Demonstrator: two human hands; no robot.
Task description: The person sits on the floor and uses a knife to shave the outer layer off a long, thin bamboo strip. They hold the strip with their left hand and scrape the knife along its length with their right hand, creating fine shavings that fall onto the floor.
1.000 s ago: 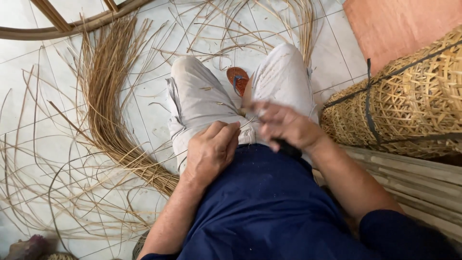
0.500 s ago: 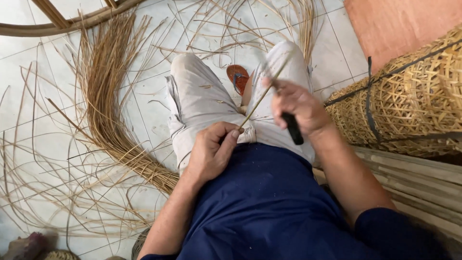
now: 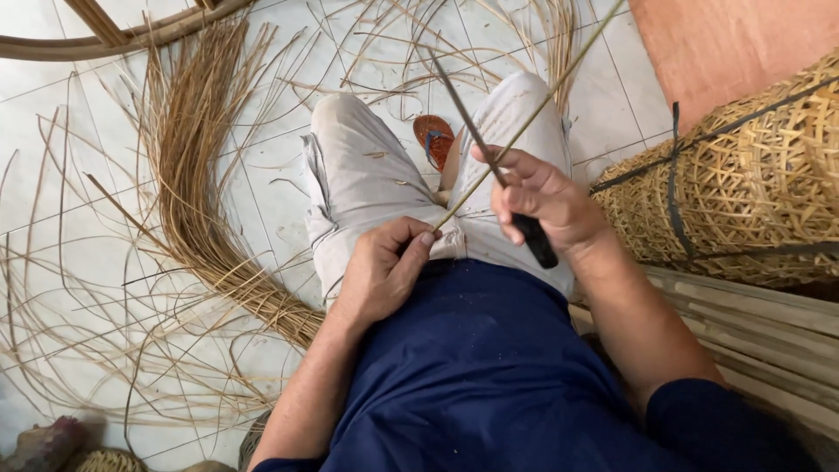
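Note:
My left hand rests on my lap and pinches the near end of a thin cane strip that runs up and away to the upper right. My right hand grips a knife by its black handle, with the narrow blade pointing up and to the left. The blade lies against the strip just above my right thumb. I sit with my knees in light grey shorts and a dark blue shirt below them.
A thick curved bundle of cane strips lies on the white tiled floor at left, with loose strands spread around. Woven baskets stand at right above flat bamboo slats. An orange sandal shows between my knees.
My right hand has risen from my lap and drawn the knife up along the strip. The strip now stretches farther toward the upper right, while my left hand stayed on my lap.

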